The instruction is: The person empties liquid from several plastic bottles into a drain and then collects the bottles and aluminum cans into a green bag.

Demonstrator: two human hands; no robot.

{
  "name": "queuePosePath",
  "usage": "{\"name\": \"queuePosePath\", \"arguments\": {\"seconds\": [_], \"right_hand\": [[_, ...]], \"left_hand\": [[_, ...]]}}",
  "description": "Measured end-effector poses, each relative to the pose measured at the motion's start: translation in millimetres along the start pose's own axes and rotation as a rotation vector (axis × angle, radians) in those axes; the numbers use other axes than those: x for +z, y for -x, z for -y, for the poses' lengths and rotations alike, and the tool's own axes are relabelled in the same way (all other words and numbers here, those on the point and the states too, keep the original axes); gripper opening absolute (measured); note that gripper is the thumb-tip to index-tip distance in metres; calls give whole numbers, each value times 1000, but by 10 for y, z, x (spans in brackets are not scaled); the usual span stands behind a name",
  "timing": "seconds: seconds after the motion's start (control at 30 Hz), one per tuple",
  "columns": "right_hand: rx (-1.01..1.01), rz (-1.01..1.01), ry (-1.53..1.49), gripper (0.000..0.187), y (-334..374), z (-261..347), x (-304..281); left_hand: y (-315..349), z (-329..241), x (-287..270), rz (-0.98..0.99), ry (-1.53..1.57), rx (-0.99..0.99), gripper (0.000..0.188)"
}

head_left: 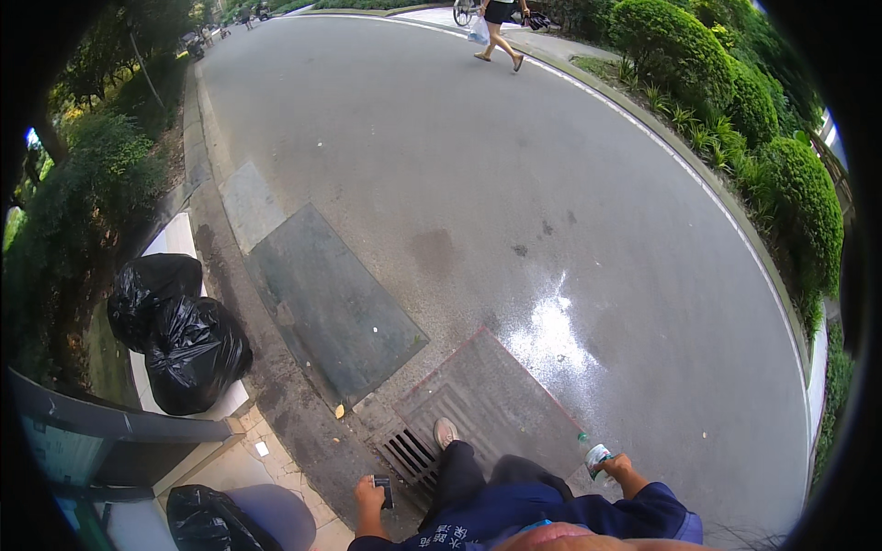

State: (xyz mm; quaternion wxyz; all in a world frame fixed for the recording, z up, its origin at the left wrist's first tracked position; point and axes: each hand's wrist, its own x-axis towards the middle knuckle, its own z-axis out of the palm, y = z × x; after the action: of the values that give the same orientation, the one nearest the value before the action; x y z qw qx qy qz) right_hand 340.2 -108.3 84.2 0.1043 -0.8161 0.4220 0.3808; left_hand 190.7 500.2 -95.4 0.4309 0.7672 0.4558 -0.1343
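Observation:
My left hand (369, 497) grips a small dark object (383, 489) at the lower middle of the view; I cannot tell what it is. To the right, my right hand (618, 468) holds a clear plastic bottle (595, 455) with a green cap and a pale label, tilted up and to the left. Both hands come out of dark blue sleeves. One foot in a tan shoe (446, 431) steps onto a metal drain grate (478, 404) set in the road just ahead of me.
Two full black rubbish bags (179, 335) lie on the kerb at left, a third (207, 522) by a bin at lower left. A flat metal cover (331, 303) lies ahead. A person with a bag (496, 32) walks far off. Hedges (781, 165) line the right side.

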Motion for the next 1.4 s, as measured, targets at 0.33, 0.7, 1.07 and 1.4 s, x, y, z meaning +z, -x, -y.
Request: {"name": "queuePosePath", "arguments": {"seconds": [0.33,0.7,1.07,1.4], "right_hand": [[17,52,-120,82,-375,1121,19],[-32,31,-155,72,-632,3966,-1353],[-370,77,-72,65,-898,8084,-2321],[-44,-87,-274,59,-1068,9518,-2940]], "left_hand": [[-2026,-4955,77,147,255,623,35],[-3204,-4921,-632,32,-181,204,36],[-4366,-3809,-1726,-65,-512,-160,27],[-7746,-9225,-1222,16,-165,260,32]]}}
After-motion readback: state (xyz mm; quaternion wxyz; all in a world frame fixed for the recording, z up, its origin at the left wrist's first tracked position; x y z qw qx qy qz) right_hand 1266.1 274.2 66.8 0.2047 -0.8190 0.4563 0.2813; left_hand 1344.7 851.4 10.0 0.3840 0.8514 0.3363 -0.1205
